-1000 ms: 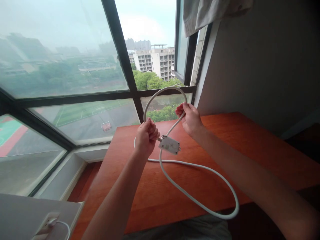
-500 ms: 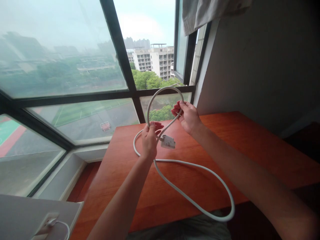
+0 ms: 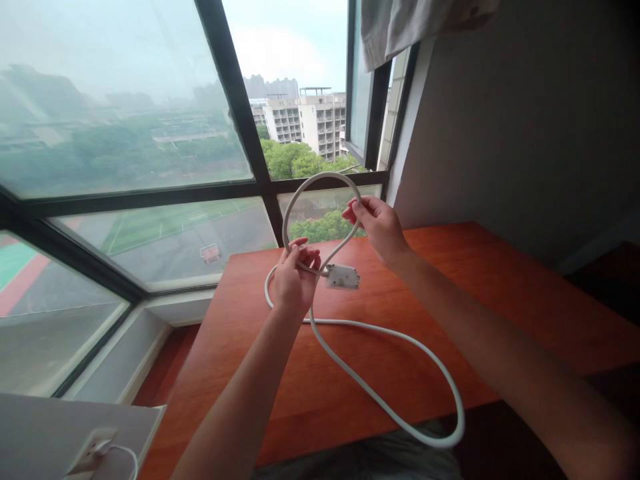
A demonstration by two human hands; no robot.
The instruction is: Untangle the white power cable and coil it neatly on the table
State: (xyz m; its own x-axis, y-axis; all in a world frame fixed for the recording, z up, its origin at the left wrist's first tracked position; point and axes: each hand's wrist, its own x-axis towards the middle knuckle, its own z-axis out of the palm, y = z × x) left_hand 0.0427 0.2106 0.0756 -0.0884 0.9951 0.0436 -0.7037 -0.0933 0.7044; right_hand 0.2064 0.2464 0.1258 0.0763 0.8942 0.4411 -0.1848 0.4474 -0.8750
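Note:
A thick white cable [image 3: 385,398] makes a raised loop between my hands, and its lower length curves over the table and past the front edge. My left hand [image 3: 296,279] is closed around the loop's left side, near the cable's end. A white box-like connector [image 3: 343,277] hangs from that end, just right of my left fingers, above the table. With thumb and fingertips my right hand [image 3: 377,225] pinches the loop's upper right side. Below my left hand the strands cross, and part of the cable is hidden behind it.
The reddish-brown wooden table [image 3: 450,293] lies beneath my hands. Beyond it stand dark-framed windows [image 3: 265,190], one pane swung out. A grey curtain [image 3: 400,30] hangs at the top right. At the lower left a wall socket [image 3: 95,453] has a white plug in it.
The loop has widened a little as my left hand shifted slightly left. The white connector has swung right and up, turning more level. My right hand still pinches the cable.

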